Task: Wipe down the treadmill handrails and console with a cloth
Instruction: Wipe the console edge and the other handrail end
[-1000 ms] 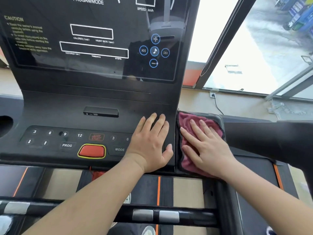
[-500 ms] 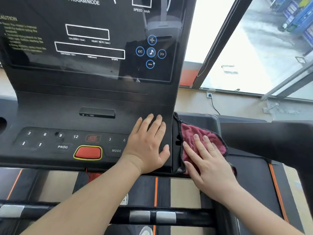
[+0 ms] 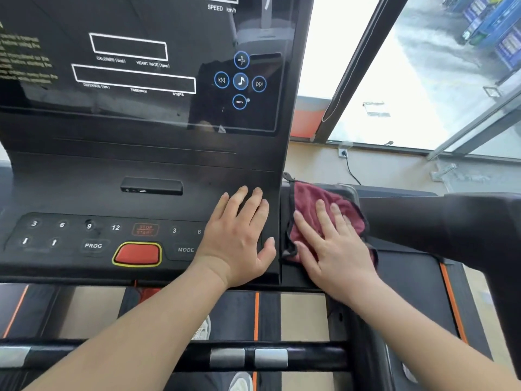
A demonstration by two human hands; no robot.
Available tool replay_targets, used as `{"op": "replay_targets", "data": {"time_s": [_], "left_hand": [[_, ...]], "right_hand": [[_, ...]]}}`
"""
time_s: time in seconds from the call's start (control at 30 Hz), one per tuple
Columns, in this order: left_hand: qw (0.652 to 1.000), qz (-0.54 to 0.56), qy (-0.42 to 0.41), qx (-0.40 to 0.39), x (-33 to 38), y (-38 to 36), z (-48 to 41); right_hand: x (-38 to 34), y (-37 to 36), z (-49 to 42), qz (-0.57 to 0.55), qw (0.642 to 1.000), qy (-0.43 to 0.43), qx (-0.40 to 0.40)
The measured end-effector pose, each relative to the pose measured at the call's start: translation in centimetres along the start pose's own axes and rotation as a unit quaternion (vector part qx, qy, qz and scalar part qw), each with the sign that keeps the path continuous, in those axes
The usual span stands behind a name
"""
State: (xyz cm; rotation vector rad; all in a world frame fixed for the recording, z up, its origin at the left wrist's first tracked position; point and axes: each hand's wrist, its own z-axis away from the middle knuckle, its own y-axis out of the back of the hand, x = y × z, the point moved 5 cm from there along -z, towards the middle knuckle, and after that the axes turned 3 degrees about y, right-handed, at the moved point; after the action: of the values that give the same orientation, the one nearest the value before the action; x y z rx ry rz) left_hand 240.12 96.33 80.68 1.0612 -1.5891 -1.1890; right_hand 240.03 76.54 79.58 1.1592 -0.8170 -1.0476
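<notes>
Presently, head view only. The right hand point(image 3: 337, 245) lies flat with fingers straight and spread, pressing the maroon cloth point(image 3: 315, 198) onto the side tray point(image 3: 348, 190) just right of the console point(image 3: 146, 165). The left hand point(image 3: 239, 238) rests flat and empty on the console's lower right corner, beside the MODE key point(image 3: 186, 249).

Progress, as judged: partial. The display panel point(image 3: 141, 66) carries reflections, so its cleanliness cannot be told. The right handrail point(image 3: 451, 221), just beside the cloth, and the front crossbar point(image 3: 141, 359) appear outstanding.
</notes>
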Motion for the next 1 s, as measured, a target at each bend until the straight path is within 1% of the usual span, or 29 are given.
{"op": "replay_targets", "data": {"time_s": [0.1,0.17,0.27,0.37,0.47,0.53,0.63,0.73,0.77,0.8,0.83,0.87,0.9,0.93,0.97,1.0], "left_hand": [[1.000,0.001,-0.001,-0.002,0.0,-0.1,0.0],[1.000,0.002,-0.002,-0.001,0.0,-0.2,-0.1],[1.000,0.001,0.001,-0.002,0.0,-0.2,-0.1],[1.000,-0.004,-0.001,-0.011,0.0,-0.2,-0.1],[1.000,-0.012,-0.003,-0.011,-0.1,-0.3,-0.1],[1.000,-0.018,-0.011,-0.017,0.0,-0.3,0.0],[0.997,-0.051,-0.012,-0.055,0.3,-0.4,0.0],[0.985,-0.112,0.019,-0.130,1.1,-0.3,0.1],[0.981,-0.127,0.022,-0.145,1.5,-0.2,0.3],[0.982,-0.129,0.002,-0.140,2.3,0.1,0.7],[0.986,-0.116,-0.040,-0.117,3.5,0.7,1.3],[0.989,-0.080,-0.095,-0.076,4.9,1.4,2.2],[0.988,-0.029,-0.149,-0.031,6.2,1.8,3.6],[0.983,0.029,-0.182,0.006,7.2,2.0,5.4],[0.980,0.079,-0.184,0.003,8.0,1.7,7.2],[0.980,0.113,-0.160,-0.029,8.6,1.1,8.9]], "right_hand": [[-0.4,-0.9,5.0,-0.008,0.999,0.041,0.018],[0.1,-1.1,5.0,-0.015,0.999,0.041,0.013],[1.0,0.0,0.5,-0.015,1.000,0.010,0.008],[1.5,0.9,-5.0,-0.020,0.999,-0.042,-0.013],[0.6,1.1,-6.3,-0.038,0.997,-0.061,-0.027],[0.0,0.6,-4.5,-0.051,0.997,-0.054,-0.024],[-0.4,-0.2,-0.3,-0.073,0.996,-0.040,-0.013],[-0.6,-1.1,4.2,-0.050,0.998,-0.035,0.020],[-0.6,-1.4,5.6,-0.044,0.998,-0.038,0.034],[-0.5,-1.8,6.9,-0.037,0.997,-0.041,0.045],[-0.4,-2.2,8.0,-0.032,0.997,-0.042,0.054],[-0.3,-2.7,9.2,-0.033,0.997,-0.043,0.057],[-0.1,-3.2,10.3,-0.036,0.997,-0.041,0.059],[-0.1,-3.8,11.5,-0.037,0.997,-0.037,0.060],[-0.1,-4.3,12.8,-0.031,0.997,-0.035,0.065],[-0.2,-4.8,14.1,-0.025,0.997,-0.033,0.068]]}}
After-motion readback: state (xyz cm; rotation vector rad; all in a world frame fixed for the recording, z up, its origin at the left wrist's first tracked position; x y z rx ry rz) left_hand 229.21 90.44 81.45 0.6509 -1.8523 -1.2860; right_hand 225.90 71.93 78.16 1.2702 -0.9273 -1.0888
